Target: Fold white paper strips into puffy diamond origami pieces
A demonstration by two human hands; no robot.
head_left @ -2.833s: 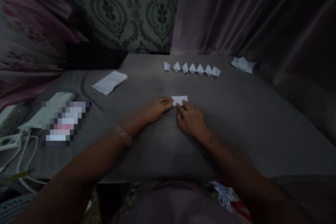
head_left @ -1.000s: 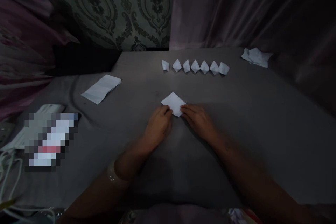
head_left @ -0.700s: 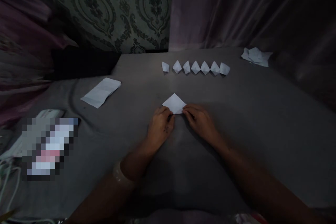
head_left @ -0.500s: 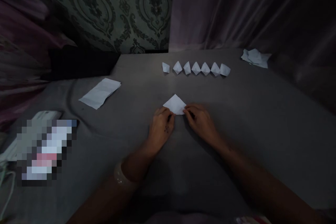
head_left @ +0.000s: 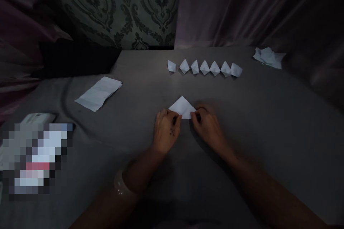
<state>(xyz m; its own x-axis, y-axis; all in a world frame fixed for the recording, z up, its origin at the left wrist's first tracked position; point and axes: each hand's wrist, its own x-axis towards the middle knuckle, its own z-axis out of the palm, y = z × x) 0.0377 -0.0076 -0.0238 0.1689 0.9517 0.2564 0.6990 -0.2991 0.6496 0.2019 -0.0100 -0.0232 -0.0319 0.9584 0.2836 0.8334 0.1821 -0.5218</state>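
Observation:
A small white sheet of paper [head_left: 182, 108], folded to a point at its far end, lies between my hands on the grey cloth. My left hand [head_left: 167, 127] pinches its near left corner between thumb and fingers. At the near right corner, my right hand [head_left: 206, 121] grips the paper the same way. The fingertips cover both corners, so the folds under them are hidden. Beyond the hands, several folded white paper shapes [head_left: 204, 68] stand in a row.
To the left lies a stack of white paper sheets [head_left: 99, 93]. Crumpled-looking paper pieces [head_left: 269, 58] rest at the far right. A blurred-out device [head_left: 44, 157] is at the near left, and a black cloth [head_left: 77, 59] lies at the back left.
My right hand has shifted its hold so the thumb sits at the paper's lower right edge. The view has moved slightly; the other papers stay in place.

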